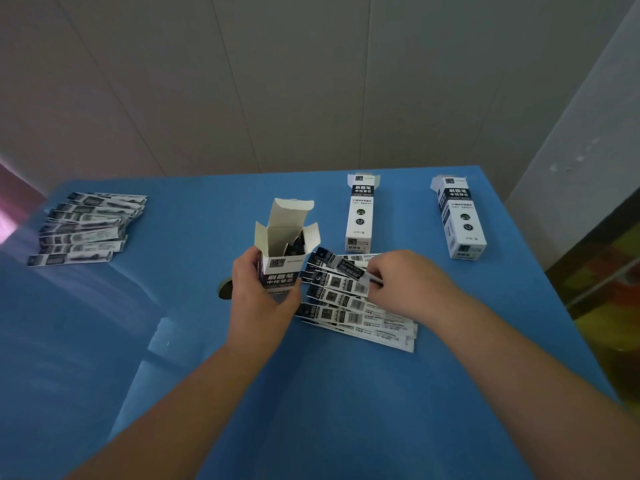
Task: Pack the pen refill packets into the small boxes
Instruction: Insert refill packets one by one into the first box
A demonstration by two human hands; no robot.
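- my left hand [258,299] grips the open refill box [282,258], upright on the blue table [173,306].
- my right hand [403,284] pinches one refill packet [349,268] atop the near pile [353,306].

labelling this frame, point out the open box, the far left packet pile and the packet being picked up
open box [281,271]: head view, printed front face
far left packet pile [86,228]: head view, pile's middle
picked packet [349,266]: head view, barcode end

A big blue table [194,358] sits under the hands. Past them stands a pale wall [277,81] with thin lines. Right of them, the floor [609,306] looks yellow.
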